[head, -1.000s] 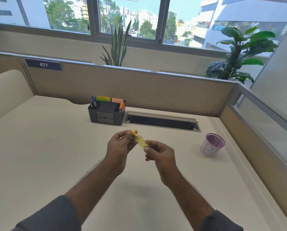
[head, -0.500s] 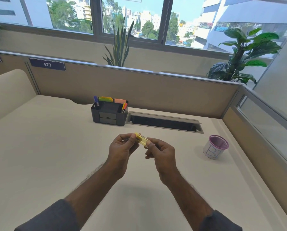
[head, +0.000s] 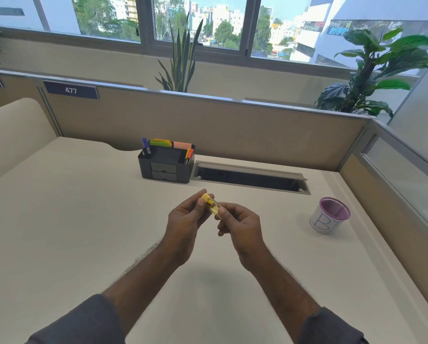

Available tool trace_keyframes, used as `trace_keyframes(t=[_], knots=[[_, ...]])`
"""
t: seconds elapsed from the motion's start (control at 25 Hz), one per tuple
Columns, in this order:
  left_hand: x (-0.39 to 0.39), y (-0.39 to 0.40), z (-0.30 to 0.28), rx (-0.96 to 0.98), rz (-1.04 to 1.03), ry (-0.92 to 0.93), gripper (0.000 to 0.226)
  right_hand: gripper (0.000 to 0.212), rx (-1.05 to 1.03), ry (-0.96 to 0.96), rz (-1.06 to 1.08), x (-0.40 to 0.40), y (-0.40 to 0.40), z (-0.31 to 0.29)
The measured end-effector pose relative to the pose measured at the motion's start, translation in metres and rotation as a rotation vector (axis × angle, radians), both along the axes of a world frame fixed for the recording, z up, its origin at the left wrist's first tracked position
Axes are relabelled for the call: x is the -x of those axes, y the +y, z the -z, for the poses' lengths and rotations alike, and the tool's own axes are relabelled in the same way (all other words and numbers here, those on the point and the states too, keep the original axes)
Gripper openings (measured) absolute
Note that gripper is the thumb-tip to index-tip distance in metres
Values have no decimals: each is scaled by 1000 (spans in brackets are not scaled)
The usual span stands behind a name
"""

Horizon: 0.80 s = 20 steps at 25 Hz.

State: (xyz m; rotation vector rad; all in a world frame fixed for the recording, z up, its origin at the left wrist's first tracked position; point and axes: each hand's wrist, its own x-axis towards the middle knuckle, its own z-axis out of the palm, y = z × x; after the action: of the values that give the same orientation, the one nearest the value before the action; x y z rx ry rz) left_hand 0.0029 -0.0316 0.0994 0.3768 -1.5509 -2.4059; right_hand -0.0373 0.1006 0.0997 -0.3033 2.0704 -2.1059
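A small yellow translucent highlighter-like piece [head: 212, 205] is held above the middle of the cream desk [head: 71, 232]. My left hand [head: 186, 222] pinches its upper yellow-capped end between thumb and fingers. My right hand [head: 240, 224] pinches its lower end with thumb and forefinger. Both forearms reach in from the bottom edge, in grey sleeves.
A black desk organiser [head: 166, 163] with markers and sticky notes stands at the back. Beside it lies an open cable slot [head: 251, 178]. A purple mesh cup [head: 330, 215] wrapped in paper stands to the right. Partition walls close off the back and right.
Both hands stay on the yellow piece; the right hand has slid up it, so less of it shows between the hands. The view has shifted slightly.
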Motion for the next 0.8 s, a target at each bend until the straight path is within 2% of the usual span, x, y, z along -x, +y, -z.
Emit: trace_keyframes(t=[0.2, 0.44, 0.64, 0.8], knots=[[6, -4, 3, 84, -12, -49, 32, 16, 3, -11, 4, 9, -9, 8], [22, -37, 6, 301, -57, -145, 34, 11, -40, -15, -41, 26, -39, 19], [47, -91, 1, 412, -76, -209, 30, 26, -299, 73, -99, 66, -78, 17], [69, -135, -4, 548, -77, -148, 29, 27, -474, 219, -172, 100, -120, 13]])
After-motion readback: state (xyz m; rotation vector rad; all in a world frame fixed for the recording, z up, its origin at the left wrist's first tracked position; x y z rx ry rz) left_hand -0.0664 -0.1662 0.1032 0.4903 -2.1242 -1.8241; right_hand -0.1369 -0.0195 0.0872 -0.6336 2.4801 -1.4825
